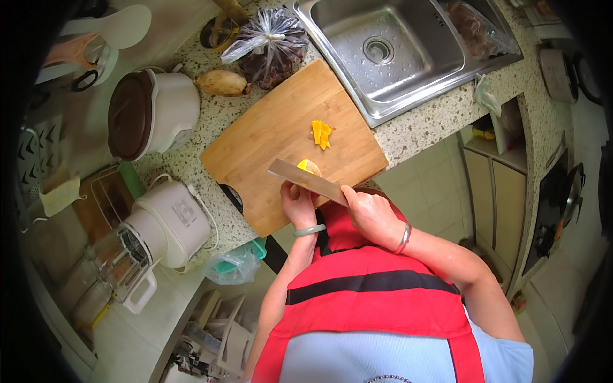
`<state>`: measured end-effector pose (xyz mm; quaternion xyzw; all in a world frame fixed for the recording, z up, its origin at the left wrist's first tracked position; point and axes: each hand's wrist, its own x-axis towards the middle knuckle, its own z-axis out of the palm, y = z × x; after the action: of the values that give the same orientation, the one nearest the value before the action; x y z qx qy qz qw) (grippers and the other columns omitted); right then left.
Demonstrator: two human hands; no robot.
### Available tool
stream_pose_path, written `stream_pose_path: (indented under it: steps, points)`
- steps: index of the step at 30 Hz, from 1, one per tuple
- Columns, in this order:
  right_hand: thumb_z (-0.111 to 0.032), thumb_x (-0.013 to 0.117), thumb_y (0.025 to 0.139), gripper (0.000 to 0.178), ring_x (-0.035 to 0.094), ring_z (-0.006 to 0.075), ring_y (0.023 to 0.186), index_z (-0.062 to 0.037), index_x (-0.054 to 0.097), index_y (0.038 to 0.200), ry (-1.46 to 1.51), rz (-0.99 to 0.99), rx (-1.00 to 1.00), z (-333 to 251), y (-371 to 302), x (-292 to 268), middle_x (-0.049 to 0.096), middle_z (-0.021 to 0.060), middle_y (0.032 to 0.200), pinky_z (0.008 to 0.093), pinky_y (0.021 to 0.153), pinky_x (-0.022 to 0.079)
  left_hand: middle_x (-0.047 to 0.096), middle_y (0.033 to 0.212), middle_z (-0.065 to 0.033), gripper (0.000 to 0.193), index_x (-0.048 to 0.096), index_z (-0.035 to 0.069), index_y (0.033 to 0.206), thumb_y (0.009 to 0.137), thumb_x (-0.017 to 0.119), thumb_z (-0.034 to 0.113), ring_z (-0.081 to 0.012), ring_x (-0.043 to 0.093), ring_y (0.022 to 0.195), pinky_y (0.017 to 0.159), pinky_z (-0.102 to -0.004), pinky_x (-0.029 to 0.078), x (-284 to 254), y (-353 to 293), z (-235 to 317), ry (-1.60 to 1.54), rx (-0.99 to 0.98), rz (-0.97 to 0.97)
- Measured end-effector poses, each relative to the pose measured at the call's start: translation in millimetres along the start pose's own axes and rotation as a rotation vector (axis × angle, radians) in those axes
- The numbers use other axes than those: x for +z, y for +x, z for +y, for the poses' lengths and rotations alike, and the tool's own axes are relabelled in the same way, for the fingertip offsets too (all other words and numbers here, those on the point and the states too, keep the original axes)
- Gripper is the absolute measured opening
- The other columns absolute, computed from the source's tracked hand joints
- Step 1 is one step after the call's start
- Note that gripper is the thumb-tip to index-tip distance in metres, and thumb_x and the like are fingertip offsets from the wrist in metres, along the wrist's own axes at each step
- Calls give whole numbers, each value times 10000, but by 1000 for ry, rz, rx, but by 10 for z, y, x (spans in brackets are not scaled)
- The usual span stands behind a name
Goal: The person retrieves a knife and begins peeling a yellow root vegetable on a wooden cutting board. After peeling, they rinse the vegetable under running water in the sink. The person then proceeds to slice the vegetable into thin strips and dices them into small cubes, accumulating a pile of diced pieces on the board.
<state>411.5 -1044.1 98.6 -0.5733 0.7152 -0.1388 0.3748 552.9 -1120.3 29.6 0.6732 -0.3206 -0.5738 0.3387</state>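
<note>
My right hand [375,214] is wrapped round the handle end of a kitchen knife [306,182] with a broad, flat metal blade. The blade slants over the near part of a wooden cutting board [268,137]. Just past the blade's edge shows a yellow-orange chunk of food [310,167] with pale tan skin, partly covered by the knife. My left hand [297,203] is on the near side of the blade, fingers curled together; their tips are hidden, so what they grip cannot be made out. Farther up the board lie several yellow-orange slices [321,134] in a small pile.
A steel sink [338,29] adjoins the board at the upper right. Beyond the board's far left edge are a tan root vegetable [222,83] and a clear plastic bag [271,48] of dark contents. A lidded cooker [172,108] and a white blender [169,220] stand at left.
</note>
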Motion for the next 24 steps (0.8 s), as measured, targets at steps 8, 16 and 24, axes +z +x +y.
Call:
stream_pose_path:
  steps: [8, 16, 24]
  points:
    - [-28, 559, 803, 464, 657, 370, 638, 41, 461, 1251, -63, -50, 124, -128, 26, 113, 643, 203, 765, 472, 549, 533, 614, 1072, -61, 334, 513, 38, 1198, 888, 625, -17, -145, 636, 908, 695, -252, 540, -57, 23, -112, -17, 35, -3]
    - [-19, 561, 796, 429, 663, 375, 627, 66, 425, 1194, -59, 23, 108, -184, 89, 199, 633, 223, 739, 454, 526, 538, 617, 1084, -60, 344, 524, 36, 1187, 868, 627, -39, -142, 629, 913, 758, -269, 539, -51, 31, -137, -48, 33, 0]
    - [-51, 579, 803, 161, 682, 396, 676, 36, 495, 910, 10, 89, 31, -89, 580, 263, 658, 240, 715, 467, 574, 554, 628, 1041, -90, 341, 517, 0, 1146, 913, 707, 161, -138, 631, 842, 694, -277, 546, -99, 98, -186, -54, 166, -107]
